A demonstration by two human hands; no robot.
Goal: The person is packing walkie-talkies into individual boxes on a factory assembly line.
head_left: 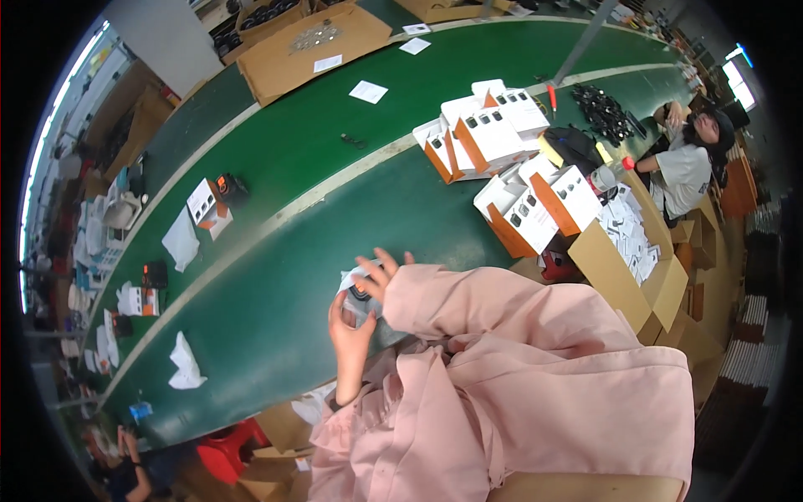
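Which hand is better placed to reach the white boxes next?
Probably the right hand: it is nearer the white boxes. The left hand is farther from them, and its thumb and fingers are around the bagged item.

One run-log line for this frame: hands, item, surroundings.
left hand: holding clear bag, dark item inside | right hand: over bag, grip unclear | nearby: green table, white-and-orange boxes

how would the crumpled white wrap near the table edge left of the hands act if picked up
The white wrap is probably floppy, given its creases and uneven outline. It looks thin, so likely light for its size. Its irregular, unrounded shape suggests it would slide rather than roll.
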